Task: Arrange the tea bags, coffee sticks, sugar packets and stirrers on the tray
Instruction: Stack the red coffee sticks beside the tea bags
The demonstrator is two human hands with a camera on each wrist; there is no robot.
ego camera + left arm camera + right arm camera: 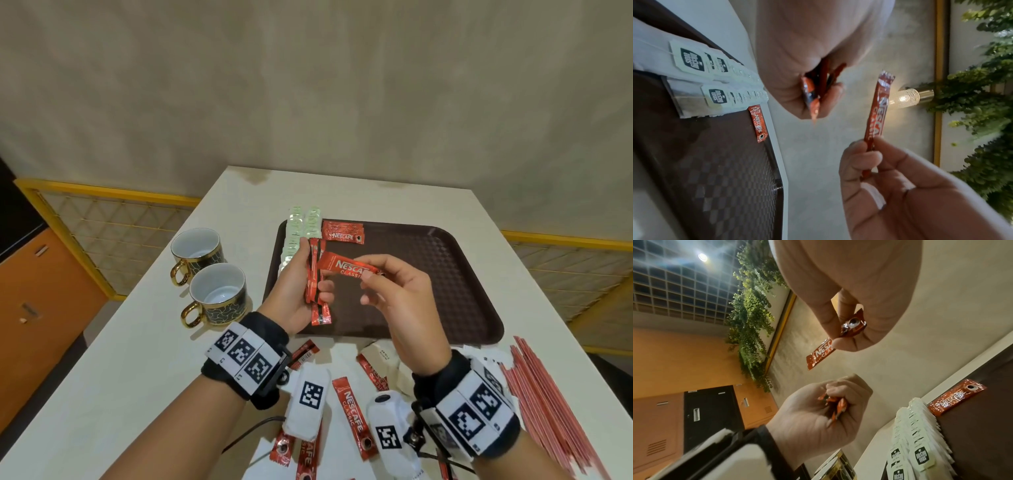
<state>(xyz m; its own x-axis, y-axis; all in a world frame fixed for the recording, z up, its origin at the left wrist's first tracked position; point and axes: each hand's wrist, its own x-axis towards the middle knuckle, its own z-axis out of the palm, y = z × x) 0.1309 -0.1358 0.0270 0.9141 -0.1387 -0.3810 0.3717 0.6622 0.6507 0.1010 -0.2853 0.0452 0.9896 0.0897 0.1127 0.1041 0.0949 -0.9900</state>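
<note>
Holding a loose bundle of coffee sticks above the tray's left edge, the left hand could spill them while the right hand pinches one Nescafe stick by its end.

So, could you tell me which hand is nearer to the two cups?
Left. The left hand hovers just right of the cups; the right hand is farther right, over the tray.
</note>
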